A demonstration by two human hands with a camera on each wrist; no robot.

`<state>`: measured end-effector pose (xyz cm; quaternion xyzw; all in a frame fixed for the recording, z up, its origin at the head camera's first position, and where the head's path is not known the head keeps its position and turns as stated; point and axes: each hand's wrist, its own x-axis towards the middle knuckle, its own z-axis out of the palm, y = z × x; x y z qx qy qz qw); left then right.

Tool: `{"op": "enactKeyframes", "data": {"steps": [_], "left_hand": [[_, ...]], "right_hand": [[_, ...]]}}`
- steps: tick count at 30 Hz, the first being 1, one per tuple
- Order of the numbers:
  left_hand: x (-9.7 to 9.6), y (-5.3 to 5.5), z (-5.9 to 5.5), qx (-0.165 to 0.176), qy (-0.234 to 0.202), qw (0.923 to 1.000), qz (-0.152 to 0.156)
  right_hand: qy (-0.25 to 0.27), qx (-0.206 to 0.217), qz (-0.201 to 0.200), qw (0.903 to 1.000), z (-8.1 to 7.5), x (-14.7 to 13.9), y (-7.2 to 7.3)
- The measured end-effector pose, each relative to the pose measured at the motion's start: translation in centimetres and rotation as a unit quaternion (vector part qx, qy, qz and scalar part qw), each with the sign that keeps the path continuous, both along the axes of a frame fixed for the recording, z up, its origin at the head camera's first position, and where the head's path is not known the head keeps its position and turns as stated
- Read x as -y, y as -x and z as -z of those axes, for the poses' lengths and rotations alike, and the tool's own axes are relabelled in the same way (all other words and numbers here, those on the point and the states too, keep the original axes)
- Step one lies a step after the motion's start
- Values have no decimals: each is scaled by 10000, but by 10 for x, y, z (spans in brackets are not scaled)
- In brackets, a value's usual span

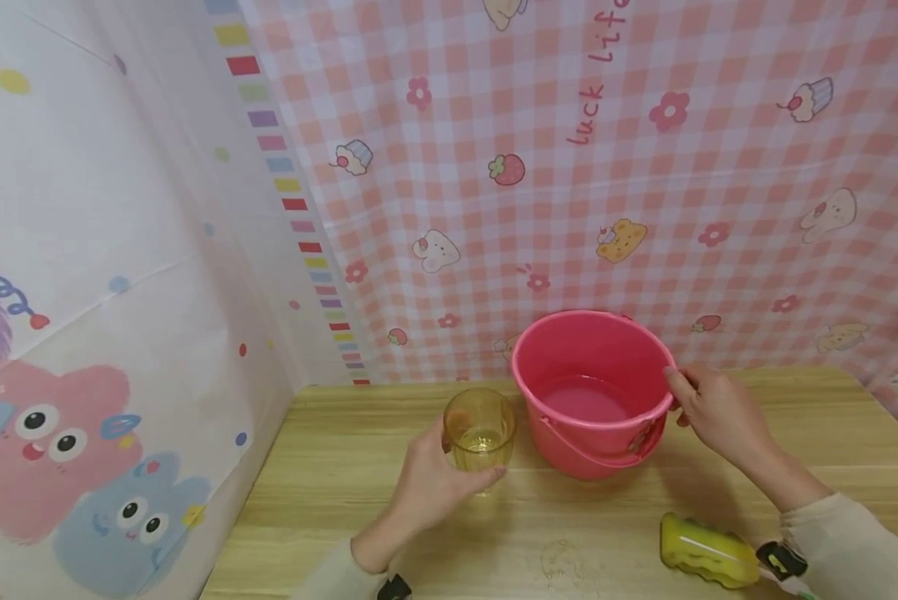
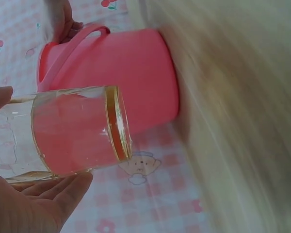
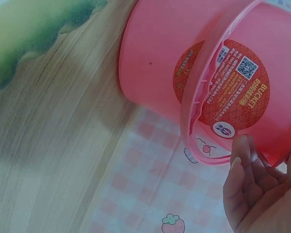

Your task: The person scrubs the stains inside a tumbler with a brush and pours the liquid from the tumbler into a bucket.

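An amber-tinted glass (image 1: 481,450) points mouth up, its long axis near vertical, base above the wooden table (image 1: 328,467); the left hand (image 1: 435,477) grips its sides. Just beside it, a pink bucket (image 1: 579,454) opens upward, rim gripped by the right hand (image 1: 722,414). A yellow sponge (image 1: 707,550) lies nearer.

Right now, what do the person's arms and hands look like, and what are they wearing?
The left sleeve and right sleeve are pale beige. There's a small black piece by the right cuff and another by the left. The left hand and right hand wear no gloves.
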<state>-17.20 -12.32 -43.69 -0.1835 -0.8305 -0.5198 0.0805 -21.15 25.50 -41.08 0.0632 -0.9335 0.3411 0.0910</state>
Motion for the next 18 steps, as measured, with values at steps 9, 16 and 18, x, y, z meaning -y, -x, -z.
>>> {"op": "enactKeyframes", "data": {"steps": [9, 16, 18], "left_hand": [[0, 13, -8, -88, 231, 9994, -224], [2, 22, -14, -111, 261, 9992, -296], [2, 24, -15, -85, 263, 9991, -311]], "right_hand": [[43, 61, 10, 10000, 1, -1, 0], [86, 147, 34, 9998, 2, 0, 1], [90, 138, 42, 9999, 2, -1, 1]]}}
